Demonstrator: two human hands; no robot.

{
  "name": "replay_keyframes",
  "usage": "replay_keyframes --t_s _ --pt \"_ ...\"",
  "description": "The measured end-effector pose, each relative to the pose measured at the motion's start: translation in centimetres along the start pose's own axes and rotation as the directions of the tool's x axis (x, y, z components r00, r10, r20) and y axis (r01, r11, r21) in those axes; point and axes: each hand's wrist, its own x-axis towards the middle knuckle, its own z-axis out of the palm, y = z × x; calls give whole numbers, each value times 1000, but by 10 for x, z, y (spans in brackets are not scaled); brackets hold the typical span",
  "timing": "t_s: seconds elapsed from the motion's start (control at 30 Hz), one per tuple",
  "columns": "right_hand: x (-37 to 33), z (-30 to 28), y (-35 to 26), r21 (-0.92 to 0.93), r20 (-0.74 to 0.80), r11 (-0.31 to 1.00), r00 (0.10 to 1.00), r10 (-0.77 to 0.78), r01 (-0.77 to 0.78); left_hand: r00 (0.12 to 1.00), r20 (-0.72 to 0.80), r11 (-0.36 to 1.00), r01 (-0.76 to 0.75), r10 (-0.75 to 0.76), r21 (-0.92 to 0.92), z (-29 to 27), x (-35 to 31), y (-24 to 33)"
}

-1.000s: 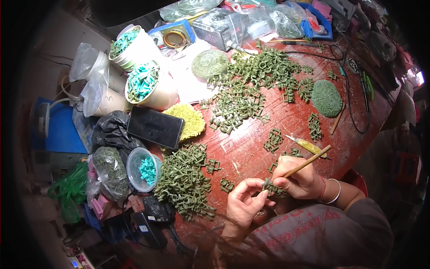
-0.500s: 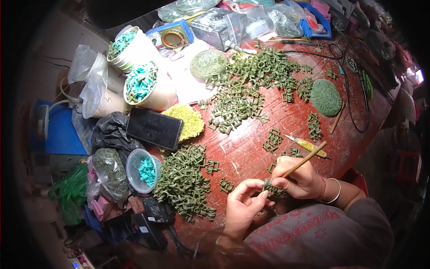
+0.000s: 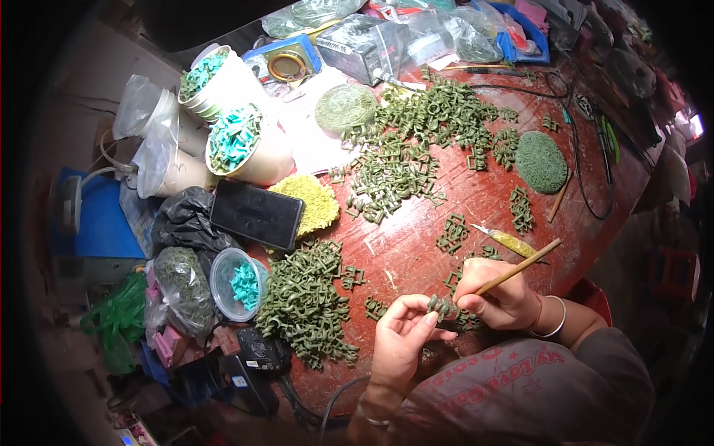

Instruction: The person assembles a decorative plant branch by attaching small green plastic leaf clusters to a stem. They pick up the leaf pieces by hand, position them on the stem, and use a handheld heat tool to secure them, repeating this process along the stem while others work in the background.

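Stretching far to the right of the black phone [image 3: 256,215], the red table [image 3: 401,253] carried much work that, in my judgement, was left to do or only partly done. The largest heap of green pieces [image 3: 439,111] lay beyond the phone and to its right; a smaller green heap [image 3: 305,301] lay just on its near side. Behind the phone, the front pale bucket [image 3: 277,152] was filled with teal and green pieces [image 3: 236,134], but whether any of these were finished, I could not tell. To the right of the phone and nearer than it, the two hands were close together. The right hand [image 3: 497,291] was closed around a brown stick [image 3: 524,262], in the way one holds a pen; the lower end was hidden by the fingers. The left hand [image 3: 405,334] was half curled, its thumb and forefinger pinching a small green piece [image 3: 440,306], the only one that seemed in work.
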Motion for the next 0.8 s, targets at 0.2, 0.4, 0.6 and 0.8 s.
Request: replay_keyframes --t_s 0.2,0.4,0.6,0.8 --pt "3 1 -3 -25 68 1000 998 -10 12 999 9 999 -34 34 1 -3 -1 -1" --pt "2 2 -1 -59 20 998 999 37 -35 998 27 998 -55 55 19 0 0 -1" --pt "4 0 -2 -27 60 1000 998 17 -16 995 34 994 -100 98 45 1 -1 -1" --pt "2 3 -1 -41 18 998 998 57 -56 993 41 990 -114 111 81 1 -1 -3"
